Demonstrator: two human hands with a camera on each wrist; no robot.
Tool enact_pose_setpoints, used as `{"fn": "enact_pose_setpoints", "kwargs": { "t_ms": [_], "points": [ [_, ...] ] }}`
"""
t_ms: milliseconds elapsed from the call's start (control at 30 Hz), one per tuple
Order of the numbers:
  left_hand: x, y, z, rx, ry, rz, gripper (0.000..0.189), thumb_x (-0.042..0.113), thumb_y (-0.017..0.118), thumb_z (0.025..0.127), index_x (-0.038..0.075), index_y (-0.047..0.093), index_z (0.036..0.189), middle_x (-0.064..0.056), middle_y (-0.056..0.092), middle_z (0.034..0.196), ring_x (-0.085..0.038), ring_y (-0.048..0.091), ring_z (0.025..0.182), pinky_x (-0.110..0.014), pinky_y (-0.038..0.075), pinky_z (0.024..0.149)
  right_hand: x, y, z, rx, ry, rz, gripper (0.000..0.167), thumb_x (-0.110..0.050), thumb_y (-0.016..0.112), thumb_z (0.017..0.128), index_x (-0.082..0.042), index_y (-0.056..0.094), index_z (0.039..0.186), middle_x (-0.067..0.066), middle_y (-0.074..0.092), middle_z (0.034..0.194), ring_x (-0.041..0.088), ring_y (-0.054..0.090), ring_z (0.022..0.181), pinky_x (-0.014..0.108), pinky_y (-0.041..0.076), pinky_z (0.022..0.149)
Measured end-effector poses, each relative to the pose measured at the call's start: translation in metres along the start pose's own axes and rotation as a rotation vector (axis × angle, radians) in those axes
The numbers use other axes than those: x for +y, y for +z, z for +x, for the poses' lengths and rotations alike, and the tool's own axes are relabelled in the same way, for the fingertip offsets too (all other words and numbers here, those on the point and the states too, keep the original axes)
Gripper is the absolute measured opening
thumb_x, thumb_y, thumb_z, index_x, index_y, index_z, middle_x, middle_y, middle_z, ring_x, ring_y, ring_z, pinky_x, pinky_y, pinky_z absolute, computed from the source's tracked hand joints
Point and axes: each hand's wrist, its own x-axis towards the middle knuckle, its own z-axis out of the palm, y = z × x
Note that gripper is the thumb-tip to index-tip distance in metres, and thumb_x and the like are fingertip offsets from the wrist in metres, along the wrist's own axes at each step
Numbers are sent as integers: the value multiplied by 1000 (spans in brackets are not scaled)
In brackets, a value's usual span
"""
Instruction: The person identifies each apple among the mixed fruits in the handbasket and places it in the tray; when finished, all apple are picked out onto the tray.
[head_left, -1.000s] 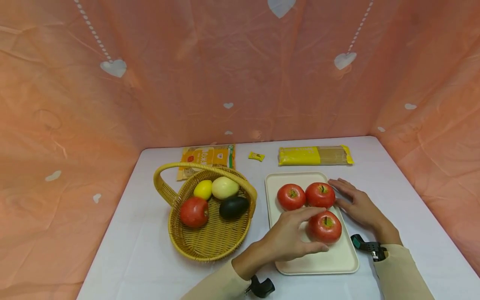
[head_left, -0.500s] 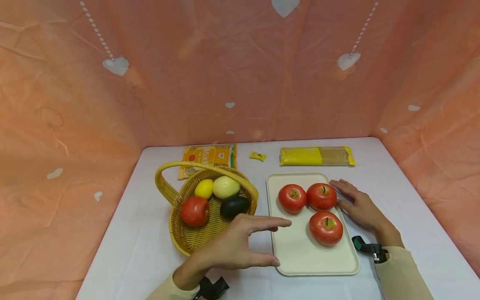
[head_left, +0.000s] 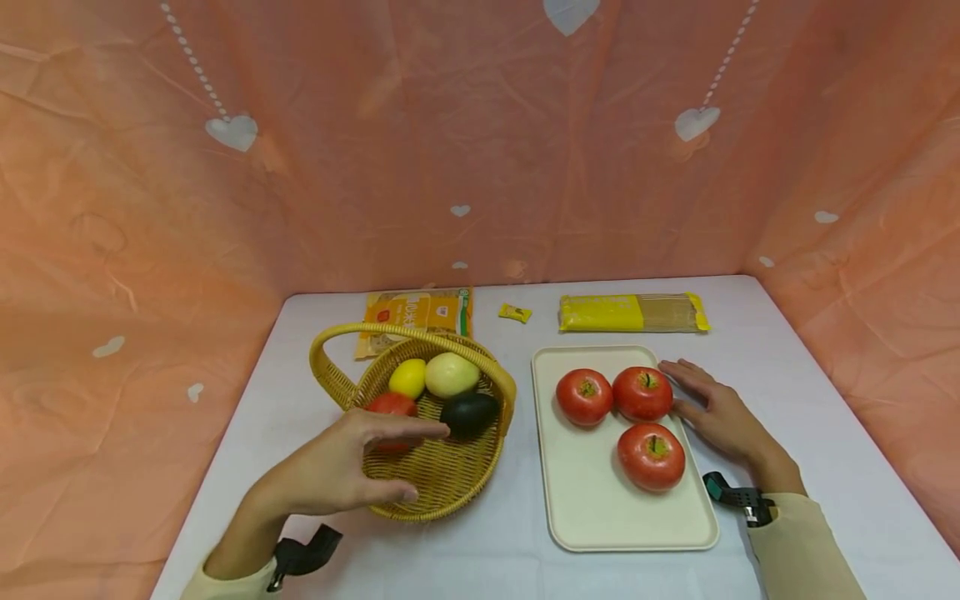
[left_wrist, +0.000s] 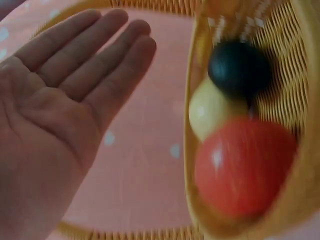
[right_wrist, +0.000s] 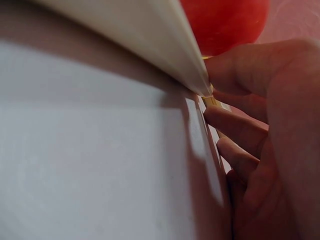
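Observation:
My left hand point(head_left: 337, 467) hovers over the near left side of a wicker basket point(head_left: 442, 500), thumb and fingers spread with nothing between them. Partly behind it in the head view lies a red apple point(head_left: 392, 406). A lemon point(head_left: 407, 379), a pale green round fruit or vegetable point(head_left: 452, 375) and a dark green oval one point(head_left: 469, 414) share the basket. To the right, a cream tray point(head_left: 600, 517) bears a left apple point(head_left: 584, 397), a back right apple point(head_left: 642, 393) and a near apple point(head_left: 652, 457). My right hand point(head_left: 723, 421) rests at the tray's right edge, its thumb touching the rim point(right_wrist: 197, 75).
An orange food packet point(head_left: 416, 310) lies behind the basket, partly under its raised handle point(head_left: 390, 331). Further right are a small yellow wrapped candy point(head_left: 515, 313) and a yellow pack of noodles point(head_left: 633, 313). A pink cloth with hearts surrounds the white table.
My left hand has left the near apple on the tray and swung left to the basket, with nothing in it. The right hand and the apples stay in place.

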Motion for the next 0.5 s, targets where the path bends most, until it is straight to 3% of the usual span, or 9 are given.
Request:
{"fn": "enact_pose_setpoints", "kwargs": {
  "t_ms": [133,300,400,500],
  "points": [
    [-8,-9,-12,82,-89,121,67,22,94,88,22,68,149,4,72,145,-16,71,129,-34,59,109,1,-1,0,2,-4,-1,67,-26,70,106,-15,45,168,24,31,177,51,16,167,87,21,120],
    [-12,-12,-14,186,-149,304,68,12,95,84,13,70,147,-4,76,139,-24,76,121,-50,62,104,3,-2,-1,19,-31,-13,65,-22,70,106,-13,48,166,25,34,176,52,20,165,86,23,121],
    [-15,-12,-12,206,-167,369,67,9,96,82,6,70,143,-9,76,137,-29,76,120,-54,63,102,3,-2,-1,17,-33,-7,65,-22,70,106,-13,48,166,25,34,176,53,19,165,86,22,121],
    [-18,-10,-10,180,-197,394,69,7,95,82,2,67,144,-14,74,139,-33,74,124,-54,62,103,2,-1,0,14,-28,-6,65,-22,71,106,-14,48,167,25,33,176,52,19,166,86,22,121]
  ]
}}
